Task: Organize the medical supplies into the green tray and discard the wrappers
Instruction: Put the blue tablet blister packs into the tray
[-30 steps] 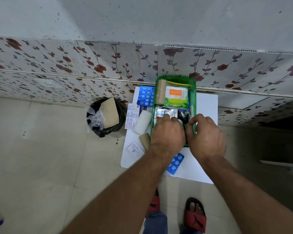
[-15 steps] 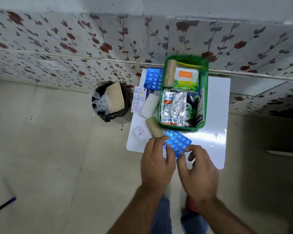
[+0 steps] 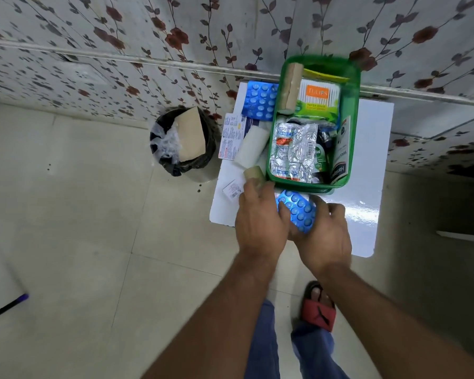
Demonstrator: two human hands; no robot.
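Both our hands on a blue pill strip, right in front of the green tray

Our left hand [image 3: 260, 222] and right hand [image 3: 323, 233] pinch the blue blister strip [image 3: 296, 210] between them, just near of the green tray [image 3: 353, 127] on the white table [image 3: 372, 165]. Our fingers cover the strip's lower edge, so its full length is hidden. Tray's packed: foil strips [image 3: 293, 151], cotton bud box [image 3: 318, 99]; the dark stuff beside the foil is too blurry to read. Another blue strip [image 3: 260, 101], a white roll [image 3: 251, 147] and the bin [image 3: 181, 143] sit left of the tray.
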